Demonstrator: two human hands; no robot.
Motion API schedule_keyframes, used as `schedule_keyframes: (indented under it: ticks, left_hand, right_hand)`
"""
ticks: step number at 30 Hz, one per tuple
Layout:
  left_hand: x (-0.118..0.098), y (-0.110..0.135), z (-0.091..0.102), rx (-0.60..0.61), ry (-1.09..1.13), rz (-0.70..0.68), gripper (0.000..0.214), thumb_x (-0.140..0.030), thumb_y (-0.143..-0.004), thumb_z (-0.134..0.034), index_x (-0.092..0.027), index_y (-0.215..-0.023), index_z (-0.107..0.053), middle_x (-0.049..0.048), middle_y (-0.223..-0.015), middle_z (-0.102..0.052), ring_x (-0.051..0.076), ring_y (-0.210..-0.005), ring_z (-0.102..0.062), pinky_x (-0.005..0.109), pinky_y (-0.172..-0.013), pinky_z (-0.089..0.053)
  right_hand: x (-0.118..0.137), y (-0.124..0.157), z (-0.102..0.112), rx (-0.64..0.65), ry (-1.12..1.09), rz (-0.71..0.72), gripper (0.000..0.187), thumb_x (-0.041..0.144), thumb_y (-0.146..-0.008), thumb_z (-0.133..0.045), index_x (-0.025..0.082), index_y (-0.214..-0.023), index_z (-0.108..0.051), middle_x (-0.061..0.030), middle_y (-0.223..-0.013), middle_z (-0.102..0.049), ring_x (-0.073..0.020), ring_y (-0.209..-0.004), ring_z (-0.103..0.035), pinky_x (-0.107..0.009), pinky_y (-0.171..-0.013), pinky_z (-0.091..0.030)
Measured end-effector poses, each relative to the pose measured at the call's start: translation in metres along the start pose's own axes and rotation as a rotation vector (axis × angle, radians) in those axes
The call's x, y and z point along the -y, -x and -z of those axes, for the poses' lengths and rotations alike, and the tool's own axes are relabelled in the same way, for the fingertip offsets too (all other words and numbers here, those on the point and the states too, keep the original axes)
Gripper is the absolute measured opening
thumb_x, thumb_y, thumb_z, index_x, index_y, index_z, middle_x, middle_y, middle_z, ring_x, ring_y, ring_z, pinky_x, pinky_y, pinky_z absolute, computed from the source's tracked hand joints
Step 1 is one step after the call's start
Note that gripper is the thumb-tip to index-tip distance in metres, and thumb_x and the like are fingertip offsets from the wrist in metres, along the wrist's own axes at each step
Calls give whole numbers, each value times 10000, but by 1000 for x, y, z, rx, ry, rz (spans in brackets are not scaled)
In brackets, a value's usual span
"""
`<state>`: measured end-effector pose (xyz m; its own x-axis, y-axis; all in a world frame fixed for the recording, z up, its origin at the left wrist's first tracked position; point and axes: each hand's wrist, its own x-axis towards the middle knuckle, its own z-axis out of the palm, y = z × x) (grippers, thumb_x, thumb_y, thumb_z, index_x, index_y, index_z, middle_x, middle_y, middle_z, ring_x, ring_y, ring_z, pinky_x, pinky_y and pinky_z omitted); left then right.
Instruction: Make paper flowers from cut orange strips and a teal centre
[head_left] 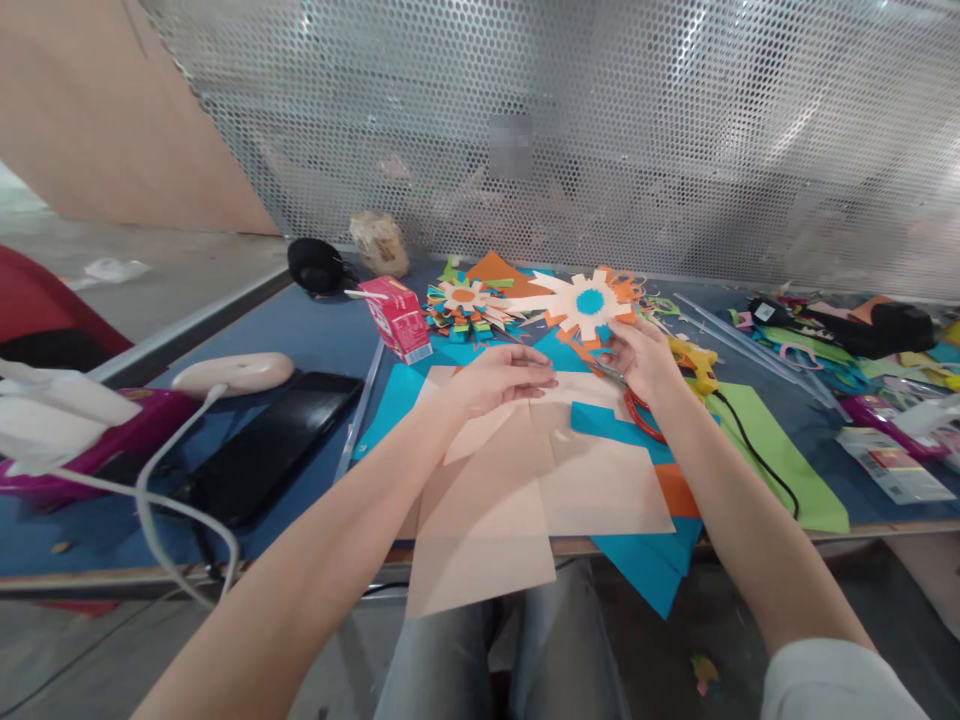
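Observation:
My left hand (499,375) lies over peach-coloured paper sheets (525,480), fingers stretched toward the right, pinching the paper's top edge. My right hand (641,360) is closed around orange-handled scissors (637,410), whose blades point left toward my left fingertips. Just beyond the hands lies a peach paper flower with a blue centre (589,300). A second, smaller layered paper flower (465,300) sits to its left. Blue paper (645,565) and orange paper lie under the peach sheets.
A pink carton with a straw (397,315) stands at left. A black phone (274,445), white cable (161,500) and pink object (112,435) lie further left. A yellow glue gun (697,365), green paper (780,450), glue sticks and scraps fill the right. A perforated metal screen (600,130) backs the table.

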<state>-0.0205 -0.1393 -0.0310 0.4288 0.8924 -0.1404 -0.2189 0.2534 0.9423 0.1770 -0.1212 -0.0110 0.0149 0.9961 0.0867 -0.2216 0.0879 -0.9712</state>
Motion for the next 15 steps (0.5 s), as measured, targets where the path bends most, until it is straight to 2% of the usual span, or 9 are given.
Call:
schedule_keyframes:
  ticks: [4, 10, 15]
  left_hand:
    - [3, -2, -1, -131, 94, -84, 238, -157, -562, -771, -136, -720, -595, 24, -680, -661, 106, -655, -643, 217, -640, -513]
    - [6, -2, -4, -114, 120, -166, 307, -157, -546, -779, -132, -786, -589, 17, -695, -658, 100, -663, -635, 235, -674, -506]
    - [6, -4, -13, -173, 110, -264, 408, -152, -478, -800, -127, -815, -571, 16, -735, -657, 115, -675, -634, 260, -671, -500]
  right_hand:
    - [1, 4, -5, 44, -112, -24, 291, 231, -486, -757, 200, -724, -593, 50, -658, -626, -77, -554, -565, -194, -464, -471]
    - [0, 9, -12, 110, -133, -6, 346, 211, -433, -796, 205, -733, -623, 52, -693, -653, -96, -606, -595, -236, -553, -530]
    - [-6, 11, -16, 117, -154, -8, 318, 218, -460, -787, 216, -735, -627, 48, -719, -668, -104, -642, -610, -262, -636, -538]
